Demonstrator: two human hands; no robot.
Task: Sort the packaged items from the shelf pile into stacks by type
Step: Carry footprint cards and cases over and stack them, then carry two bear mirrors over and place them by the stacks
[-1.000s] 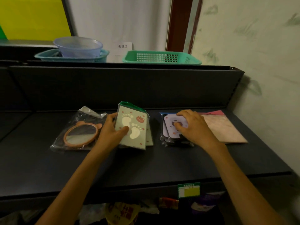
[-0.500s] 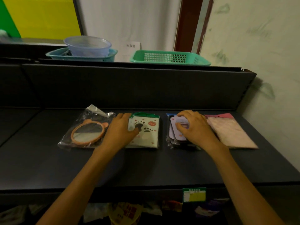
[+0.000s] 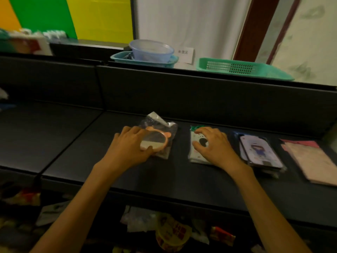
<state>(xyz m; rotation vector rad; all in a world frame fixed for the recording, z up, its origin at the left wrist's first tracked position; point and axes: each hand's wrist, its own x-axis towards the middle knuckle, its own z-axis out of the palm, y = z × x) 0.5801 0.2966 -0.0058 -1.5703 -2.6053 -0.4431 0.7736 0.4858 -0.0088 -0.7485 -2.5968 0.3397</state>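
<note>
On the shelf, left to right: bagged mirror, paw-print packet, card stack, flat packet.

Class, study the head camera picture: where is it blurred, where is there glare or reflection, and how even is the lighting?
Head view: motion blur smears the coloured packages at the top left; the dark shelf is dim while the white curtain is bright; the orange-rimmed round mirror in its clear bag reflects light beside the left hand; straight edges bow from wide-angle distortion.
</note>
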